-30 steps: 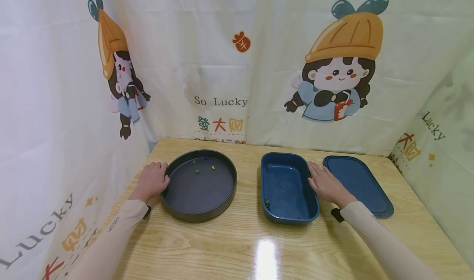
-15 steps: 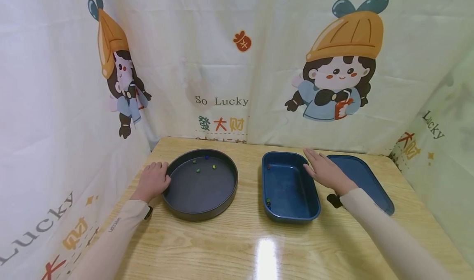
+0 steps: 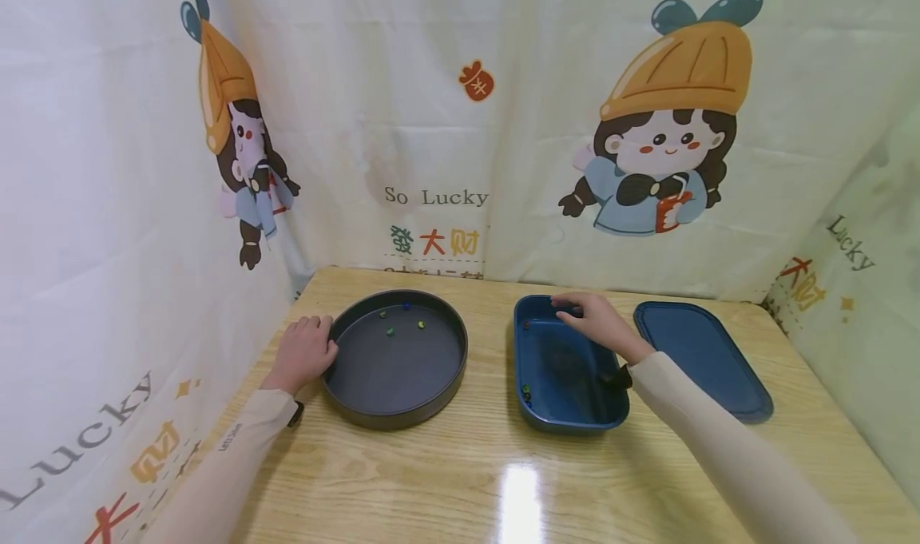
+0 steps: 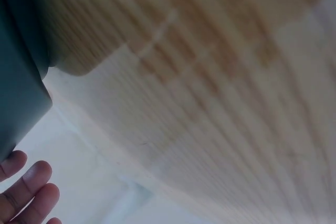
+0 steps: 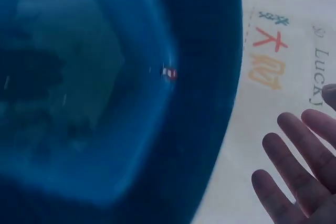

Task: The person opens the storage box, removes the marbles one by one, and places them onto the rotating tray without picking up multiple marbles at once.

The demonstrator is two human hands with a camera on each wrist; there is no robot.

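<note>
My left hand (image 3: 302,355) rests against the left side of a round dark grey pan (image 3: 394,376), thumb near the rim. In the left wrist view its fingertips (image 4: 39,174) sit beside the pan wall (image 4: 21,87), loosely bent. Several tiny bead-like pieces, including a yellow-green one (image 3: 421,325) and a green one (image 3: 390,331), lie in the pan. My right hand (image 3: 596,320) hovers over the far end of a deep blue rectangular container (image 3: 568,376), fingers spread and holding nothing. A small red piece (image 5: 169,73) and greenish one (image 3: 525,389) lie inside that container.
A flat blue lid (image 3: 704,360) lies on the wooden table (image 3: 431,480) right of the container. Printed curtains (image 3: 532,168) enclose the table at the back and both sides. Bare wood separates pan and container.
My right hand has lifted off the container's right rim and moved left over its far end, fingers now bent slightly. The left hand stays at the pan, and the view has shifted slightly.
</note>
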